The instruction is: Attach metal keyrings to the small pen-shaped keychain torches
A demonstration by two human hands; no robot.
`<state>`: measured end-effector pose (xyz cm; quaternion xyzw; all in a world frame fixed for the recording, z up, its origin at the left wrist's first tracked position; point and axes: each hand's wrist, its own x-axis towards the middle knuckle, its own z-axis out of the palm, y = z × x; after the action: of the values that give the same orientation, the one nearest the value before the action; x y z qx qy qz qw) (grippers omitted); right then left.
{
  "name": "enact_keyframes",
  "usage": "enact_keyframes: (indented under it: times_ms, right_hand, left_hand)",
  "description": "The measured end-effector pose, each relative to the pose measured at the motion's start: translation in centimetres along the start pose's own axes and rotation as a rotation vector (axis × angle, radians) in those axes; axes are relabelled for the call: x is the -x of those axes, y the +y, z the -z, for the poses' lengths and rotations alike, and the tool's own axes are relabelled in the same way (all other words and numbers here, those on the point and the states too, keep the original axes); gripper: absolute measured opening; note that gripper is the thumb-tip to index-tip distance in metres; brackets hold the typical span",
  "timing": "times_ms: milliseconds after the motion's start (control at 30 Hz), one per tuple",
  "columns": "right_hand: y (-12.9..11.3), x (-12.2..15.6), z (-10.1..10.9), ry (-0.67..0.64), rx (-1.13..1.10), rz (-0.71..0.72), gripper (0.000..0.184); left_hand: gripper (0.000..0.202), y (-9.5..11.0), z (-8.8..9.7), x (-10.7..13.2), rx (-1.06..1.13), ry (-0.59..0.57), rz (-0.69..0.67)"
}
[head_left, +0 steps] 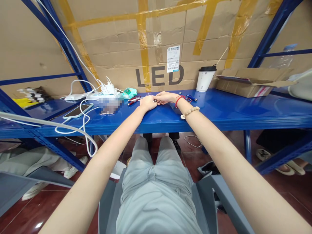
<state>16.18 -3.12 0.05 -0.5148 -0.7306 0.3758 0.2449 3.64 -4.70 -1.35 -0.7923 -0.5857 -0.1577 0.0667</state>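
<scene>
My left hand (148, 103) rests on the blue shelf top (219, 109), its fingers curled closed. Above and beside it, my right hand (166, 97) reaches in with fingers pinched together, and the two hands meet. A small dark, shiny bit shows between them, but the fingers hide most of it and I cannot tell its kind. Left of my left hand lie several dark red pens (133, 101). A blue pen (192, 98) lies just right of my right wrist, which wears a red cord and a beaded bracelet.
White cables and chargers (108, 88) crowd the left, with a phone (78, 110) and a green packet (129, 93). A lidded paper cup (204, 80) and an open cardboard box (243, 88) stand at right. Taped cardboard (117, 48) backs the shelf; blue posts flank it.
</scene>
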Motion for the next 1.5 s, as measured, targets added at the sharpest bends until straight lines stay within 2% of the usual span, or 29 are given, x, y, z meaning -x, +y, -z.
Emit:
enact_keyframes:
  times_ms: [433,733,1000,1167,1500]
  right_hand:
    - [-0.2,0.3,0.0,-0.007,-0.019,-0.003,0.033]
    - [-0.9,1.5,-0.1,0.016,0.033,-0.003,0.034]
    - [-0.7,0.7,0.1,0.037,0.078,0.038,0.035]
    - [-0.3,0.4,0.5,0.025,0.081,0.113,0.033]
    - [-0.2,0.2,0.2,0.033,0.054,0.063,0.034]
  left_hand:
    - [0.042,0.0,0.0,0.0,0.002,-0.004,-0.004]
    - [0.042,-0.1,-0.3,-0.4,-0.010,0.014,-0.015]
    - [0.043,-0.2,-0.2,-0.4,-0.041,0.003,-0.082]
    - [0.043,0.0,-0.2,-0.4,-0.055,0.007,-0.052]
    - [0.041,-0.1,-0.4,-0.5,-0.059,0.017,-0.052]
